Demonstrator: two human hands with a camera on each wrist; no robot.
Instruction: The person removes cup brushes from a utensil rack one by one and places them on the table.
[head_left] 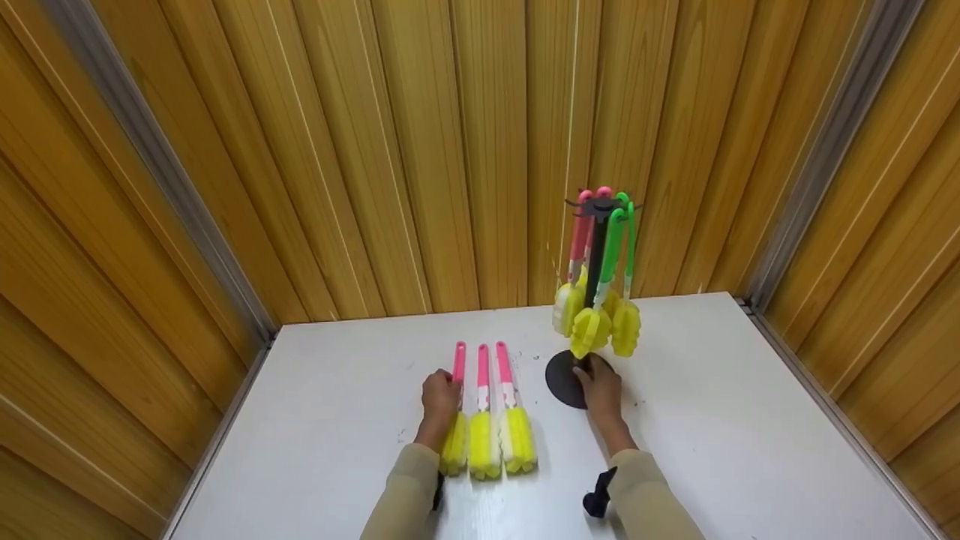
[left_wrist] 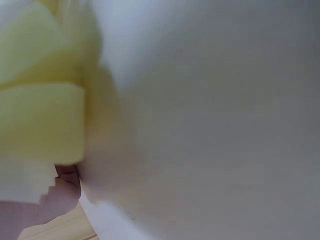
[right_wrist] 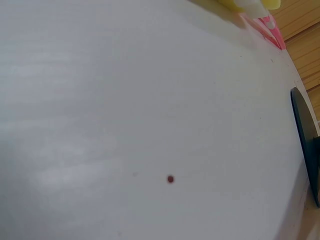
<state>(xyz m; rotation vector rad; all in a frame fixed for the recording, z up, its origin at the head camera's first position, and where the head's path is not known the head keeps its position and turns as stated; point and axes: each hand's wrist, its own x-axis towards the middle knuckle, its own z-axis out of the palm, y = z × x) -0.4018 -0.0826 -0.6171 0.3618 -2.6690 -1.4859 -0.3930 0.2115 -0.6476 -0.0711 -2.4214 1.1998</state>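
Note:
Three sponge bottle brushes with pink handles lie side by side: a left brush point(head_left: 454, 450), a middle brush point(head_left: 484, 442) and a right brush point(head_left: 517, 439). My left hand point(head_left: 440, 399) pinches the left brush by its pink handle. Close up in the left wrist view is a yellow and white sponge head point(left_wrist: 42, 120), with part of the left hand point(left_wrist: 60, 197) below it. On the right stands a black rack with a round base point(head_left: 562, 379); my right hand point(head_left: 604, 386) grips the pole low down, just above that base. The pole is partly hidden by sponges.
Several brushes hang from the rack's top hooks, some with pink handles point(head_left: 580, 236), others with green handles point(head_left: 612, 247). The white table point(head_left: 337, 420) ends at a wood-patterned wall point(head_left: 420, 150). Small dark specks dot the tabletop.

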